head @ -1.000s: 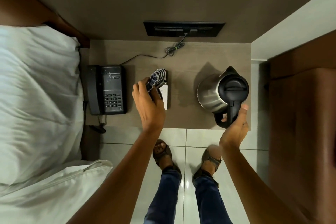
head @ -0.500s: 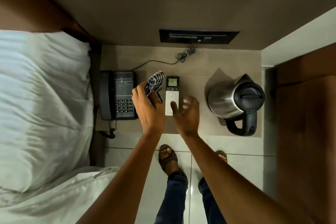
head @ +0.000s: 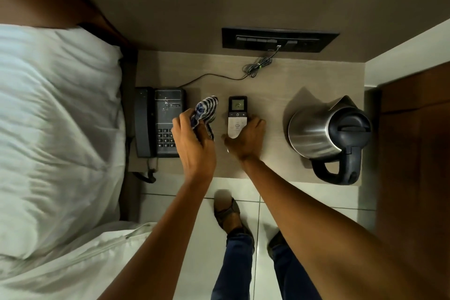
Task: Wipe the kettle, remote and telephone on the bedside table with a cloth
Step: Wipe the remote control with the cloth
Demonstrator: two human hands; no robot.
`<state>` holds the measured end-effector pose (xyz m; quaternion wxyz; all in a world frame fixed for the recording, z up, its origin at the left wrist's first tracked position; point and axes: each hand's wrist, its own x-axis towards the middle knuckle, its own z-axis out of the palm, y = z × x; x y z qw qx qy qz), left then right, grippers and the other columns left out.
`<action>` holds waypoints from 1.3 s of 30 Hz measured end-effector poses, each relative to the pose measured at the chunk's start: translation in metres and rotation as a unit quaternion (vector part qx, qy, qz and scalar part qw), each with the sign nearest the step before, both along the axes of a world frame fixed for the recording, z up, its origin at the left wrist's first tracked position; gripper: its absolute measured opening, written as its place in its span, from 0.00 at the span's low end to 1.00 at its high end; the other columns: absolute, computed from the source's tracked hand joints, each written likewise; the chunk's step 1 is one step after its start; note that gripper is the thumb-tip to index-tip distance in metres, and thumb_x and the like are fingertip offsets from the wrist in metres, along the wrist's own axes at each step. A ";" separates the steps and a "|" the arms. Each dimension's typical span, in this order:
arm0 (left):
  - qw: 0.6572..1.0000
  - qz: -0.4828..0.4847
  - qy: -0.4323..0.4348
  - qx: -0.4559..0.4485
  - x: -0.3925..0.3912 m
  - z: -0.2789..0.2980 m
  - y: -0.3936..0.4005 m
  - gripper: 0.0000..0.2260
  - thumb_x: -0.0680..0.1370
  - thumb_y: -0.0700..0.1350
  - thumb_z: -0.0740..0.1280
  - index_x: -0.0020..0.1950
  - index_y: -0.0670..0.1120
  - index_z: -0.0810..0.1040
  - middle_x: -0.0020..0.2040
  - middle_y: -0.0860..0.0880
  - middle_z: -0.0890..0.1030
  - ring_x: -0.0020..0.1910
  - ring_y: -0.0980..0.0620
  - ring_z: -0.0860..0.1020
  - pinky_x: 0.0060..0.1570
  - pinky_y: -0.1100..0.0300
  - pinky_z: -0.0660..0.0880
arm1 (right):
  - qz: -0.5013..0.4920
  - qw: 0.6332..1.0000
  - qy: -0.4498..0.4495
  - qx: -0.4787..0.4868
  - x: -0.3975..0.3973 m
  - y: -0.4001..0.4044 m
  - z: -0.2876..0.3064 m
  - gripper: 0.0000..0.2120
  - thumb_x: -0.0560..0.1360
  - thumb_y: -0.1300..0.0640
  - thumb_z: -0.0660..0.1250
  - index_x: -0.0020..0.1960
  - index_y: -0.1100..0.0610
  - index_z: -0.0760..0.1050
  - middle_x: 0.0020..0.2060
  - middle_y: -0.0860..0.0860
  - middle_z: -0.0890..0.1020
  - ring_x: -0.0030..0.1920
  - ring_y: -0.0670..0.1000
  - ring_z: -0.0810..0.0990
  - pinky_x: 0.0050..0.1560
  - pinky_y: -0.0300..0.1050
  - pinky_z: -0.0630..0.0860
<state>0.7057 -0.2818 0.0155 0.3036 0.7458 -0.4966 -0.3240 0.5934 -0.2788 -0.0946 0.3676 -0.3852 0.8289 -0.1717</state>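
Note:
On the bedside table (head: 272,80) a dark telephone (head: 158,119) lies at the left, a white remote (head: 237,114) with a dark screen in the middle, and a steel kettle (head: 323,134) with a black lid and handle at the right. My left hand (head: 192,143) holds a bunched blue-and-white striped cloth (head: 205,111) just right of the telephone, above the table. My right hand (head: 246,139) is closed around the near end of the remote, which still lies flat on the table.
A white pillow and bedding (head: 56,141) fill the left. A black switch panel (head: 277,40) sits on the wall, with a coiled cable (head: 255,68) running to the telephone. A wooden cabinet (head: 414,153) stands at the right. My feet (head: 229,212) are on the tiled floor.
My right hand left the kettle handle, crossed to the middle and closed on the remote's near end. My left hand kept the cloth beside the telephone.

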 end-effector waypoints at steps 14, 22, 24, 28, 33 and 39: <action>0.992 -0.077 -0.052 -0.088 -0.025 0.015 -0.028 0.12 0.82 0.38 0.61 0.65 0.42 0.73 0.59 0.45 0.73 0.56 0.51 0.71 0.54 0.54 0.77 | -0.233 0.803 -0.547 -0.044 -0.016 0.015 0.041 0.32 0.72 0.42 0.77 0.71 0.52 0.75 0.51 0.48 0.89 0.46 0.48 0.90 0.42 0.38 0.84; 0.939 -0.269 -0.195 -0.092 -0.037 0.017 -0.063 0.22 0.80 0.35 0.65 0.72 0.52 0.78 0.63 0.43 0.75 0.60 0.41 0.71 0.60 0.50 0.73 | -0.266 0.728 -0.631 -0.038 -0.024 0.008 0.053 0.23 0.88 0.43 0.52 0.63 0.49 0.85 0.53 0.54 0.88 0.50 0.53 0.86 0.49 0.46 0.83; 0.916 -0.327 -0.219 -0.074 -0.034 0.011 -0.055 0.21 0.80 0.38 0.67 0.72 0.53 0.78 0.67 0.41 0.74 0.63 0.38 0.72 0.61 0.42 0.74 | -0.263 0.718 -0.644 -0.032 -0.023 0.005 0.058 0.23 0.88 0.43 0.55 0.72 0.54 0.79 0.61 0.59 0.84 0.57 0.56 0.83 0.58 0.50 0.78; 0.911 -0.344 -0.218 -0.074 -0.016 0.004 -0.006 0.18 0.82 0.48 0.59 0.71 0.55 0.74 0.70 0.43 0.70 0.63 0.42 0.69 0.62 0.46 0.75 | -0.239 0.721 -0.650 -0.005 -0.030 0.005 0.057 0.30 0.87 0.38 0.55 0.74 0.60 0.76 0.69 0.65 0.80 0.64 0.59 0.81 0.64 0.52 0.77; 0.916 -0.351 -0.177 -0.081 0.006 0.006 0.041 0.14 0.79 0.46 0.61 0.63 0.53 0.78 0.62 0.44 0.73 0.56 0.45 0.69 0.50 0.43 0.76 | -0.263 0.698 -0.665 0.039 -0.030 0.009 0.055 0.34 0.84 0.33 0.57 0.74 0.58 0.77 0.57 0.57 0.86 0.54 0.54 0.87 0.61 0.51 0.83; 0.964 -0.186 -0.149 -0.121 -0.034 0.017 -0.052 0.17 0.80 0.41 0.61 0.67 0.55 0.77 0.59 0.43 0.72 0.56 0.45 0.70 0.53 0.52 0.74 | -0.259 0.674 -0.691 -0.039 -0.015 0.009 0.061 0.20 0.86 0.43 0.57 0.63 0.54 0.82 0.54 0.56 0.83 0.53 0.56 0.80 0.51 0.47 0.77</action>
